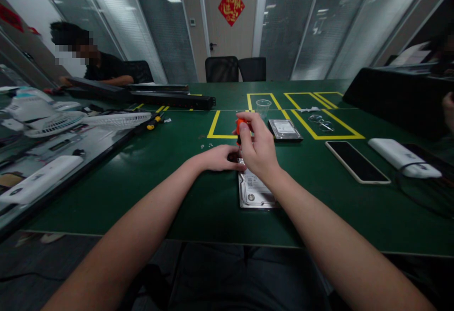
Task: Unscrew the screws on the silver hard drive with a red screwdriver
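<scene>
A silver hard drive (251, 193) lies flat on the green table in front of me, its label partly covered by my right hand (258, 145). That hand is closed around the red and black handle of a screwdriver (241, 124), held upright over the drive's far left corner. My left hand (222, 157) grips the drive at that same corner, thumb on top. The screwdriver's tip is hidden between my fingers. A few tiny screws (203, 146) lie on the table just beyond my left hand.
Beyond my right hand are a second hard drive (285, 130) and a clear plastic cup (263, 107). Rightward lie a phone (357, 162), a white power bank (404, 157) and glasses (321, 123). A white fan (53, 117) and yellow-black tool (155, 121) are left. A person (102, 67) sits opposite.
</scene>
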Demonstrator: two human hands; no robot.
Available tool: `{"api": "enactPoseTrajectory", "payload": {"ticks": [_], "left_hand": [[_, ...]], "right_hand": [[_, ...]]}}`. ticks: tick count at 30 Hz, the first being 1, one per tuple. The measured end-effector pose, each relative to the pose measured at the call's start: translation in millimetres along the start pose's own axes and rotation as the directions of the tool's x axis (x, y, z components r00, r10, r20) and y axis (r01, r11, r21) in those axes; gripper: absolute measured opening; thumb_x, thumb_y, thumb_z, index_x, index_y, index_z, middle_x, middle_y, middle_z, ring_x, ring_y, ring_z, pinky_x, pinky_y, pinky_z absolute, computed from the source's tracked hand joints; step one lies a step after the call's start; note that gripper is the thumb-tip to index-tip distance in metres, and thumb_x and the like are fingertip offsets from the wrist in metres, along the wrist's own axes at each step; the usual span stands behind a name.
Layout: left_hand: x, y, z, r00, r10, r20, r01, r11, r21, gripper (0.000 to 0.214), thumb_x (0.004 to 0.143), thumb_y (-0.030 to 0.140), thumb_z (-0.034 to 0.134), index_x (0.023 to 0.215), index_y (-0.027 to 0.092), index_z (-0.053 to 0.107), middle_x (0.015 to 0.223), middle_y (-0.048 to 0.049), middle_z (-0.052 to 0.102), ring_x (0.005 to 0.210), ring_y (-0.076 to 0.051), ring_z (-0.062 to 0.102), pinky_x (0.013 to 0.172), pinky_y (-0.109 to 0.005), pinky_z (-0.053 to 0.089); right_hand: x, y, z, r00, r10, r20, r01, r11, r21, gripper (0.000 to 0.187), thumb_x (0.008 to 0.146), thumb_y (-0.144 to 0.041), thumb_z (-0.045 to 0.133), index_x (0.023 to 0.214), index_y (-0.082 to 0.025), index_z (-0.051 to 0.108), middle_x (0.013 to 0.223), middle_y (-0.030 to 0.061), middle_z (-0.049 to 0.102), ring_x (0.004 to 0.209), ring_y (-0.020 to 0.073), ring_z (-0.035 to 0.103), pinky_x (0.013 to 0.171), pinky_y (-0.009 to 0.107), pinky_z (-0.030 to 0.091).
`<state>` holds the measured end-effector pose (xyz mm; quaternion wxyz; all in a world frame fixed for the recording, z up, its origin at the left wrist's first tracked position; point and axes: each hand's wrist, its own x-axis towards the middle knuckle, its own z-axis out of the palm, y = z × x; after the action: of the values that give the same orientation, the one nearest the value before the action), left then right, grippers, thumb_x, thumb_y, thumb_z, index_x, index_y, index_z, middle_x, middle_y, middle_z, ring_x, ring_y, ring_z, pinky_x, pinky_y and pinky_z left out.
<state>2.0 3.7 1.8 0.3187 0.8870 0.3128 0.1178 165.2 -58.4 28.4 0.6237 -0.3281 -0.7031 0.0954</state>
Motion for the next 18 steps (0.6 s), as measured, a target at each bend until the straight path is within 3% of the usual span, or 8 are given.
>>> {"api": "enactPoseTrajectory", "payload": {"ticks": [12,18], "left_hand": [[-0.2,0.9,-1.1,1.000,0.009,0.004,-0.009,1.000,-0.014,0.052,0.080,0.060,0.079,0.111,0.019,0.071,0.098,-0.0071,0.075,0.101,-0.030,0.069,0.091,-0.041,0.052],[1.0,-2.2,-0.6,1.000,0.024,0.010,-0.024,1.000,-0.007,0.050,0.080,0.059,0.079,0.108,0.018,0.071,0.101,-0.0081,0.075,0.102,-0.029,0.069,0.091,-0.041,0.052]], "right_hand": [[1.3,-0.7,-0.4,1.000,0.002,0.000,-0.002,1.000,-0.005,0.022,0.109,-0.035,0.045,0.123,-0.027,0.059,0.110,0.0060,0.067,0.091,0.0183,0.070,0.086,0.040,0.060],[1.2,1.7,-0.3,1.000,0.004,-0.009,-0.004,1.000,-0.013,0.022,0.109,-0.035,0.045,0.123,-0.027,0.059,0.110,0.0060,0.067,0.093,0.0187,0.069,0.084,0.039,0.060]]}}
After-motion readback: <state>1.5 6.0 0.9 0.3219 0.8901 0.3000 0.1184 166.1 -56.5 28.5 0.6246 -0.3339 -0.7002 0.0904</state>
